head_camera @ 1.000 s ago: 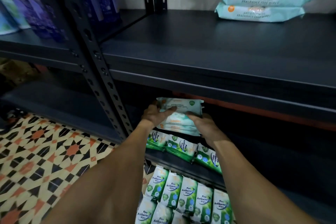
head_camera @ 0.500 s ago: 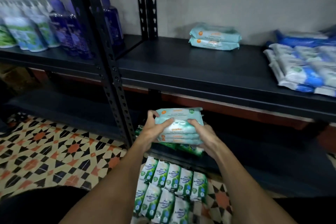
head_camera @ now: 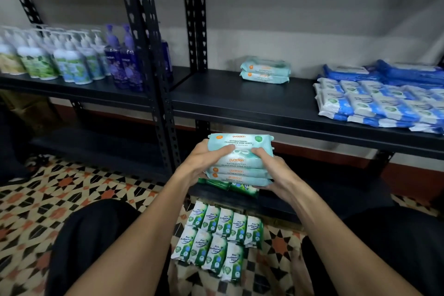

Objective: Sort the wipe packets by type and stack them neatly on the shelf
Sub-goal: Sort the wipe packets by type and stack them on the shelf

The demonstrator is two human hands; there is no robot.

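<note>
1. Stack of teal wipe packets [head_camera: 240, 166]: held mid-air, near of and below the middle shelf [head_camera: 240, 103].
2. Left hand [head_camera: 204, 161] and right hand [head_camera: 274, 170] clasp opposite ends, thumbs on the top packet, fingers beneath.
3. Handling, as judged: soft, light, slick film. Layers may slide, so support the underside and press the ends.
4. Matching teal pair [head_camera: 264, 72] lies far on that shelf.

We hold a stack of pale teal wipe packets [head_camera: 240, 163] between our left hand [head_camera: 204, 163] and right hand [head_camera: 274, 173], thumbs on top, below the front edge of the shelf [head_camera: 240, 101]. Two matching packets [head_camera: 265, 70] lie stacked near its back edge, blue-and-white packets [head_camera: 379, 103] crowd its right end, and green packets [head_camera: 216, 240] lie in rows on the floor [head_camera: 60, 187].
</note>
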